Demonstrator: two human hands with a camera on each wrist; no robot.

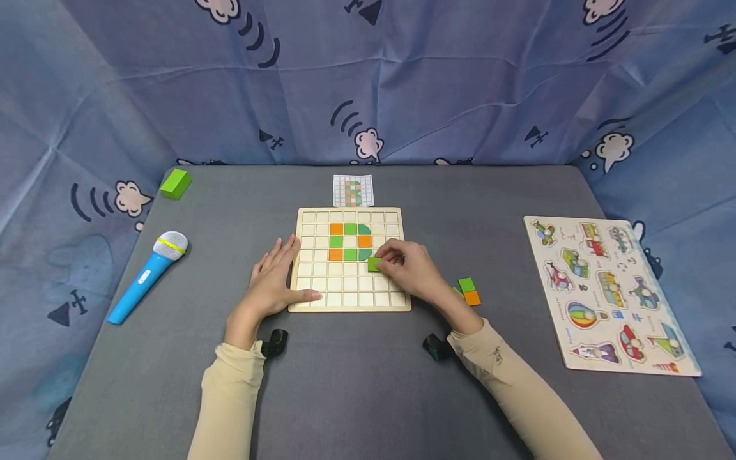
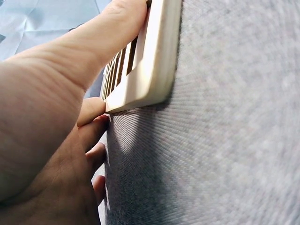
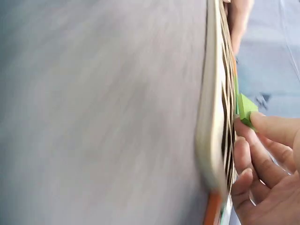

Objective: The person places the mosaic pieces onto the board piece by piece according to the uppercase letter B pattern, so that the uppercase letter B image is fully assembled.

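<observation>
A light wooden grid board (image 1: 310,283) lies on the grey table. Several orange (image 1: 336,254) and green (image 1: 350,228) tiles fill cells in its middle, some of them green with a rounded edge. Along the board's left side rests my left hand (image 1: 271,281), fingers spread, its thumb over the lower left cells. Between thumb and fingertips my right hand (image 1: 413,271) pinches a light green square tile (image 3: 246,110), held just over the board, right of and below the placed tiles. Whether the tile touches the board I cannot tell.
Behind the board lies a pattern card (image 1: 353,191). Loose green and orange tiles (image 1: 471,298) lie right of the board, partly behind the right wrist. A picture puzzle board (image 1: 612,295) is far right; a toy microphone (image 1: 148,276) and a green block (image 1: 176,184) are left.
</observation>
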